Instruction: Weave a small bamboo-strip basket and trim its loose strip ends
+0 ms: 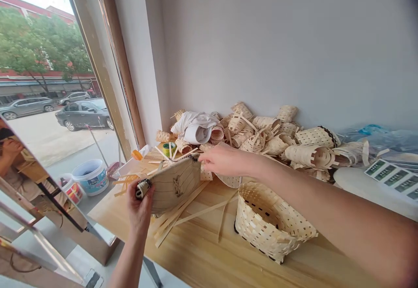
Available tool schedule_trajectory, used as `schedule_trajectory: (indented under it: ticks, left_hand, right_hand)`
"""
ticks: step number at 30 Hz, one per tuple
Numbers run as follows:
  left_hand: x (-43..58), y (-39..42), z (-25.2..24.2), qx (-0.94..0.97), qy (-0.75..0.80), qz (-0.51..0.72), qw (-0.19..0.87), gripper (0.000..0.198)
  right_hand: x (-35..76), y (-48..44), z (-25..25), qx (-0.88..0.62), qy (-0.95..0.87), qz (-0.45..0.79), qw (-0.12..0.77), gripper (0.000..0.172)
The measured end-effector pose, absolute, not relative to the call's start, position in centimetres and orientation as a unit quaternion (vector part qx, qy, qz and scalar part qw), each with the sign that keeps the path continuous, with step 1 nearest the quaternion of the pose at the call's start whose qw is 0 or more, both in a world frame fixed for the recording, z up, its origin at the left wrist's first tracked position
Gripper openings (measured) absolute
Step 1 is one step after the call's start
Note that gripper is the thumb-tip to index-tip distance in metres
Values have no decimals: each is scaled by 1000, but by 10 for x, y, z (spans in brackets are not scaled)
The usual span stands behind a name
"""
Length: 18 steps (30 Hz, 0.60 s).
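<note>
A beige quilted handbag (176, 183) with a dark emblem on its front is held up over the left part of the table. My left hand (140, 203) is closed around its left end, thumb on the front. At the bag's top right corner, the fingers of my right hand (217, 159) are pinched together by a dark chain strap (196, 157). A woven basket (274, 222), open at the top with dark stitching along its base, stands on the table below my right forearm. Pale flat wooden strips (183, 212) lie beneath and behind the bag.
Rolled and woven bark pieces (271, 133) are heaped along the wall, with white cloth (196, 125) at their left. Printed green labels (388, 177) and clear plastic lie at the right. Left of the wooden table (189, 262) are buckets (91, 177), a mirror and a window.
</note>
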<state>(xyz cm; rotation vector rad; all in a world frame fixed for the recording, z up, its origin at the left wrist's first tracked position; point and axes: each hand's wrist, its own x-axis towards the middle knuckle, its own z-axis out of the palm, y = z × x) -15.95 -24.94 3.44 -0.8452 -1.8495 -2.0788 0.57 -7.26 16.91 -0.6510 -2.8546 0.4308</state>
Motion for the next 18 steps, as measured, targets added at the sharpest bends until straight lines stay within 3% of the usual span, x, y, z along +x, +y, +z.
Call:
schedule_trajectory:
  ticks: [4,7,10,13,15,18]
  left_hand:
    - [-170,-255,16,-335,-653,-674,79,32]
    - [-176,-268,19,-428,-660,-607,112,44]
    - [-176,-281,39,-532,-670,-470,217,35]
    - [-169,-283,64,-608,-662,-332,286,35]
    - [-165,-277,77,-654,-673,-220,267,40]
    - [-162,-263,86,-673,-702,-85,218,47]
  right_hand:
    - [15,-102,145,-223,-934,272,57,5]
    - [10,-118,106,-263,-878,390,89,13]
    - [-2,-136,60,-311,-775,529,153,21]
    - [-17,-154,25,-312,-640,675,196,14]
    - [-26,-162,10,-301,-557,744,212,15]
    - [-38,-165,-4,-290,-461,803,242,34]
